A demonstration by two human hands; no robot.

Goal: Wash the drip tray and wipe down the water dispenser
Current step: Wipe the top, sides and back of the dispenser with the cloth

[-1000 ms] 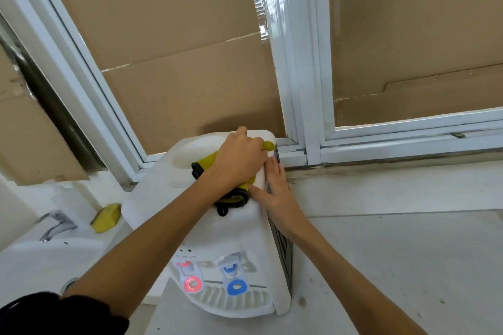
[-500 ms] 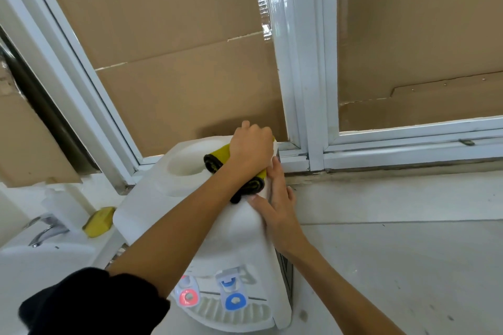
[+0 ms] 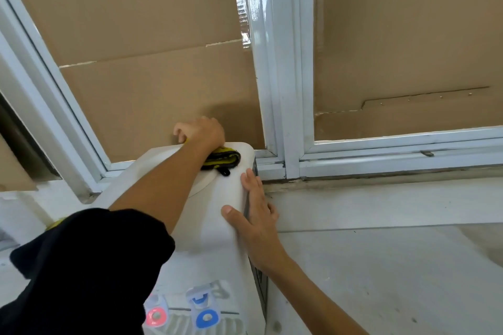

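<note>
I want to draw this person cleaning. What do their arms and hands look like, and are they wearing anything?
Both hands are bare: no gloves, rings or watch on the left hand or right hand. The left arm has a short black sleeve near the shoulder; below it the arm is uncovered. No sleeve shows on the right arm.

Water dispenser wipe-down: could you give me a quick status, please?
Left hand grips yellow cloth at water dispenser top's rear edge. Right hand flat on its right side. Drip tray in place. Nothing blocking.
</note>
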